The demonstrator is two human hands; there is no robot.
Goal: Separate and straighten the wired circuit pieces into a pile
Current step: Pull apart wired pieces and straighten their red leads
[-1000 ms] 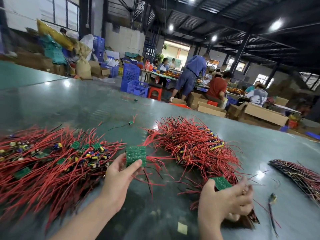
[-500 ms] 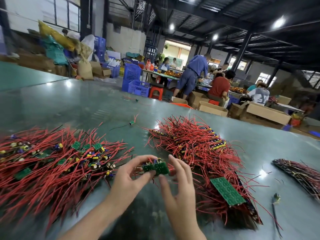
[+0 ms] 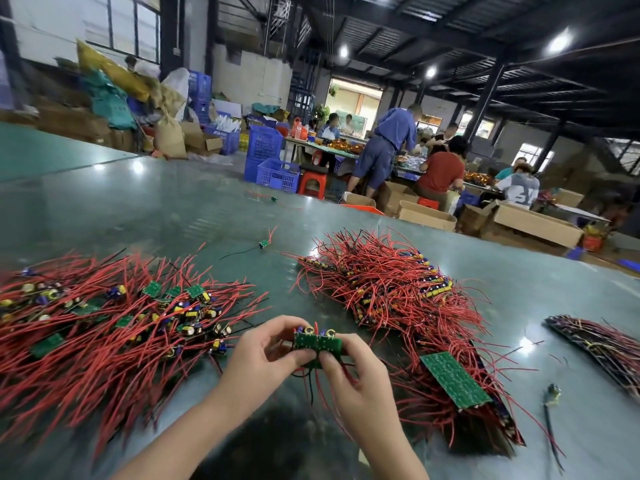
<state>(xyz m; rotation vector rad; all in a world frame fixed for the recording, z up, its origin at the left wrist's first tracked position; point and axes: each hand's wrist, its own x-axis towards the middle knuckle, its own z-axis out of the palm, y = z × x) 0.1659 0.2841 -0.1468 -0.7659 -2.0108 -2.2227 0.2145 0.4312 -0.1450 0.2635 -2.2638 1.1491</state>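
Observation:
A small green circuit board (image 3: 317, 342) with red and black wires hanging below is held over the table between both hands. My left hand (image 3: 266, 348) pinches its left end and my right hand (image 3: 356, 375) pinches its right end. A tangled heap of red-wired boards (image 3: 104, 323) spreads to the left. On the right lies a tidier pile of wired boards (image 3: 388, 289), with a green board (image 3: 453, 379) face down on its near end.
The glossy green table (image 3: 173, 209) reaches far ahead. A dark wire bundle (image 3: 602, 344) lies at the right edge, and a loose piece (image 3: 552, 396) near it. Two stray wired boards (image 3: 265, 244) lie farther out. People work at tables beyond, among blue crates (image 3: 270, 161) and cardboard boxes.
My right hand left the right pile and came to the centre. Both hands now grip the single board more tightly and closer to me.

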